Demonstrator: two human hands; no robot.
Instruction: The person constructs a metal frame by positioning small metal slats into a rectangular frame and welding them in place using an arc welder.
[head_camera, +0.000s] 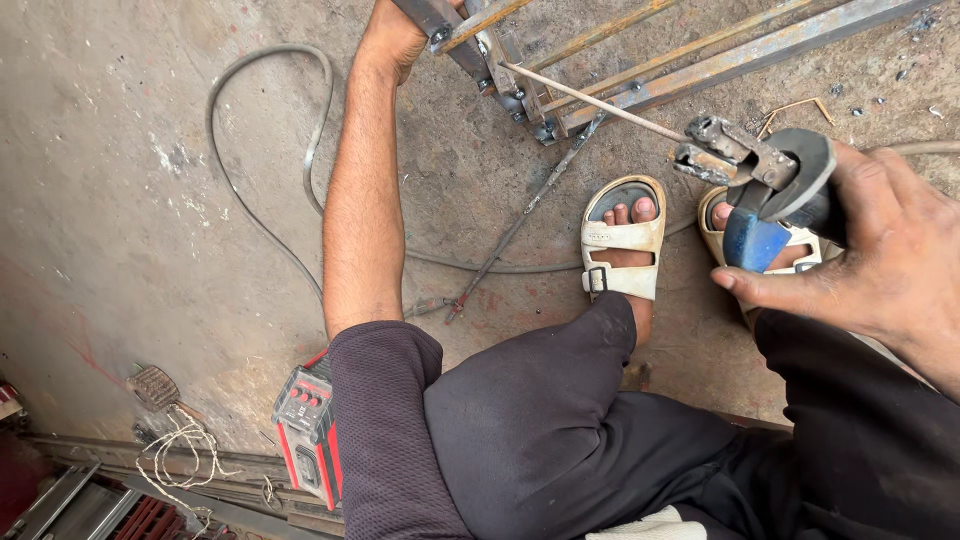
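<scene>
Hands — right (880, 260) grips electrode holder (770, 175), left (392, 35) steadies frame (640, 70).

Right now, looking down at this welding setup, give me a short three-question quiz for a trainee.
1. True or false: the left hand grips the metal frame lying on the floor.
2. What does the right hand hold? A) a hammer B) an electrode holder with a welding rod C) a paint brush
3. Fill in: the red welding machine sits beside the person's ____ elbow.

Key: 1 true; 2 B; 3 left.
</scene>
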